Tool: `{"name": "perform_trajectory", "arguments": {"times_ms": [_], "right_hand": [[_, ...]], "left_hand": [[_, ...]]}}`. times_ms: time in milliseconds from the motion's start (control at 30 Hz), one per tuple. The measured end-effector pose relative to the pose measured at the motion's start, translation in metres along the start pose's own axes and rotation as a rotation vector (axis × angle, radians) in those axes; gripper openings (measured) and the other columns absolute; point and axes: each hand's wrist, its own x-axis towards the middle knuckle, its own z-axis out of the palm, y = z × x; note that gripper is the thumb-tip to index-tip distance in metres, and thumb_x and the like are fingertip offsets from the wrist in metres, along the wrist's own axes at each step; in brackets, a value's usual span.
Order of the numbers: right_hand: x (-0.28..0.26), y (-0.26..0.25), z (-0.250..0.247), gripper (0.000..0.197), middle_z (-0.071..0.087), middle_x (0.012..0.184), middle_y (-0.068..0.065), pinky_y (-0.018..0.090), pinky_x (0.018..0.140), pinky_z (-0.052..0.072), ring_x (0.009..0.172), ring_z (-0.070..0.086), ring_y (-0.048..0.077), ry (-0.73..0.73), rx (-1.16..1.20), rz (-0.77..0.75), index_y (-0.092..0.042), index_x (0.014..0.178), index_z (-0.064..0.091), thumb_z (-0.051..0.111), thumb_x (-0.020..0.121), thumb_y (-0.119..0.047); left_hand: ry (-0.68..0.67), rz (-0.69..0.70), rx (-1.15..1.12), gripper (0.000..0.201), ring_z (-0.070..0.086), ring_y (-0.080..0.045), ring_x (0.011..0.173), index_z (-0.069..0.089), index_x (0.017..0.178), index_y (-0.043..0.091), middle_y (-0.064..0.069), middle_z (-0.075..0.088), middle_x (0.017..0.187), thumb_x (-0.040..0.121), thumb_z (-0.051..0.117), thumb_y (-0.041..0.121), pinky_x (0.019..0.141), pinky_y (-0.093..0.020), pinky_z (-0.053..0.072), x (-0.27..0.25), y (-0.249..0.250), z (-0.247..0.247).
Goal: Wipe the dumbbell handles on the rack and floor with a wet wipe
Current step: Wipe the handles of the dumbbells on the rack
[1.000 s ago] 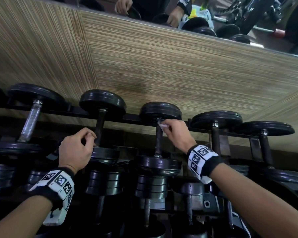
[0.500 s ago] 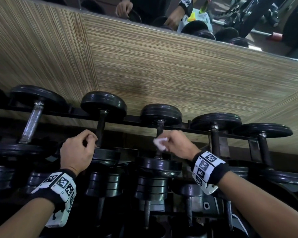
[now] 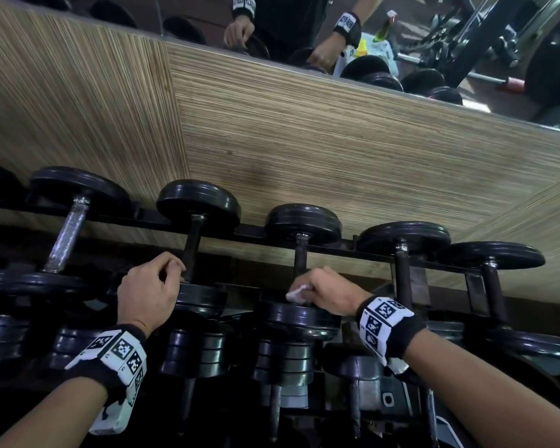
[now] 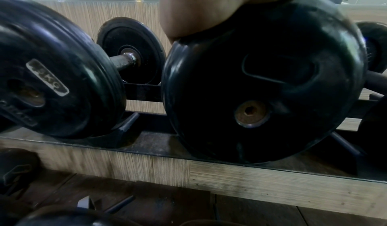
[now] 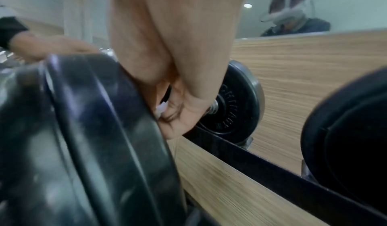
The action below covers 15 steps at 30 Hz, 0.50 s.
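Black dumbbells lie side by side on a black rack (image 3: 252, 237) against a wood-grain wall. My right hand (image 3: 307, 286) grips a white wet wipe (image 3: 295, 295) round the dark handle (image 3: 300, 253) of the third dumbbell, low down against its near plate (image 3: 299, 318). In the right wrist view the wet wipe (image 5: 160, 109) peeks out between the curled fingers (image 5: 180, 113). My left hand (image 3: 172, 270) rests on the near plate (image 3: 204, 297) of the second dumbbell, with its fingers curled over the plate's top beside the handle (image 3: 192, 247). The left wrist view shows only the palm (image 4: 209, 10) on that plate (image 4: 261, 80).
A chrome-handled dumbbell (image 3: 67, 234) lies to the left, and two more dumbbells (image 3: 403, 270) to the right. A lower tier (image 3: 285, 360) of stacked plates sits under my wrists. Above the wall panel, a mirror (image 3: 401, 43) reflects my hands and gym machines.
My right hand has slid the wipe down the third dumbbell's handle, from the far plate to the near plate. The left hand has stayed on the second dumbbell.
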Motion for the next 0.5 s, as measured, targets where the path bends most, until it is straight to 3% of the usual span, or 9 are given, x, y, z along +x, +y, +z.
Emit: {"name": "perform_trajectory", "arguments": {"times_ms": [67, 100, 167, 200, 267, 367, 500], "right_hand": [[0.001, 0.002, -0.006, 0.019, 0.074, 0.1, -0.005, 0.023, 0.082, 0.052, 0.092, 0.067, 0.01, 0.093, 0.028, 0.002, -0.014, 0.101, 0.075, 0.059, 0.096, -0.005], [0.003, 0.002, -0.012, 0.021, 0.074, 0.102, -0.004, 0.022, 0.082, 0.051, 0.092, 0.066, 0.011, 0.215, 0.025, 0.008, -0.012, 0.107, 0.074, 0.058, 0.097, -0.005], [0.009, 0.003, -0.026, 0.024, 0.074, 0.101, 0.005, 0.034, 0.083, 0.053, 0.092, 0.067, 0.021, 0.463, -0.029, 0.032, -0.013, 0.113, 0.072, 0.054, 0.099, -0.007], [0.013, 0.004, -0.032, 0.023, 0.073, 0.098, 0.009, 0.04, 0.082, 0.053, 0.09, 0.067, 0.026, 0.514, -0.079, 0.055, -0.013, 0.111, 0.071, 0.052, 0.099, -0.009], [0.02, 0.003, -0.034, 0.02, 0.071, 0.093, 0.012, 0.046, 0.079, 0.053, 0.087, 0.067, 0.034, 0.478, -0.169, 0.093, -0.012, 0.105, 0.068, 0.05, 0.098, -0.009], [0.025, -0.001, -0.028, 0.017, 0.069, 0.087, 0.01, 0.045, 0.076, 0.053, 0.082, 0.065, 0.035, 0.444, -0.161, 0.065, -0.011, 0.091, 0.067, 0.051, 0.093, -0.005], [0.026, 0.003, -0.031, 0.026, 0.074, 0.101, 0.009, 0.041, 0.087, 0.053, 0.097, 0.068, 0.029, 0.33, -0.074, 0.102, -0.012, 0.105, 0.075, 0.053, 0.094, -0.004]], "left_hand": [[0.004, 0.006, 0.004, 0.03, 0.06, -0.014, 0.06, 0.061, 0.077, 0.031, 0.008, 0.067, 0.061, 0.085, 0.035, 0.043, 0.064, -0.039, 0.05, 0.0, 0.002, 0.0], [0.007, 0.007, 0.004, 0.03, 0.06, -0.014, 0.059, 0.061, 0.077, 0.031, 0.008, 0.066, 0.06, 0.085, 0.035, 0.043, 0.064, -0.039, 0.05, -0.001, 0.002, 0.0], [0.011, 0.012, 0.005, 0.03, 0.06, -0.014, 0.06, 0.061, 0.077, 0.03, 0.008, 0.066, 0.06, 0.086, 0.036, 0.043, 0.063, -0.038, 0.05, -0.001, 0.002, 0.0], [0.011, 0.017, 0.007, 0.03, 0.06, -0.014, 0.061, 0.061, 0.078, 0.03, 0.009, 0.066, 0.061, 0.086, 0.036, 0.043, 0.063, -0.038, 0.05, 0.0, 0.002, 0.0], [0.007, 0.024, 0.005, 0.031, 0.06, -0.014, 0.062, 0.061, 0.077, 0.03, 0.009, 0.067, 0.062, 0.086, 0.035, 0.044, 0.062, -0.037, 0.049, -0.001, 0.001, 0.0], [0.006, 0.012, 0.008, 0.031, 0.06, -0.015, 0.062, 0.061, 0.077, 0.03, 0.01, 0.067, 0.063, 0.085, 0.035, 0.045, 0.062, -0.036, 0.048, -0.001, 0.0, 0.0], [-0.018, 0.011, 0.033, 0.029, 0.061, -0.017, 0.064, 0.062, 0.078, 0.03, 0.009, 0.067, 0.064, 0.087, 0.037, 0.042, 0.063, -0.037, 0.049, 0.0, -0.001, 0.0]]}}
